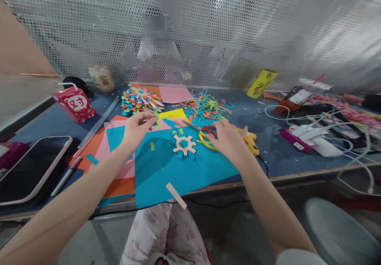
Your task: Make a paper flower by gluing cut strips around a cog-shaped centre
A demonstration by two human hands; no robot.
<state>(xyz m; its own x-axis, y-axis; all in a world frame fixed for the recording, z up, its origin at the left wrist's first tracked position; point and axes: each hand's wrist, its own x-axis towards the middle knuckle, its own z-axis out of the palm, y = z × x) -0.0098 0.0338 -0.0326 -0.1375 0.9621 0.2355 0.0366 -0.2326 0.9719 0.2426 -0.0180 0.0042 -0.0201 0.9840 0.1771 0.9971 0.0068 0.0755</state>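
My left hand pinches a small light green paper strip between thumb and fingertips, above the coloured sheets. Over to the right, my right hand has its fingers around the red and yellow handles of a pair of scissors, whose blades point left. Between the hands, a pale paper ring with short tabs lies on a large blue sheet; some green and blue tabs show at its edge. A loose green piece lies left of it. Nearer me, a pale strip hangs over the sheet's front edge.
Behind are a layered paper flower and a heap of thin paper strips. A yellow tool lies beside my right hand. A phone and red drink carton stand left; chargers with white cables lie right.
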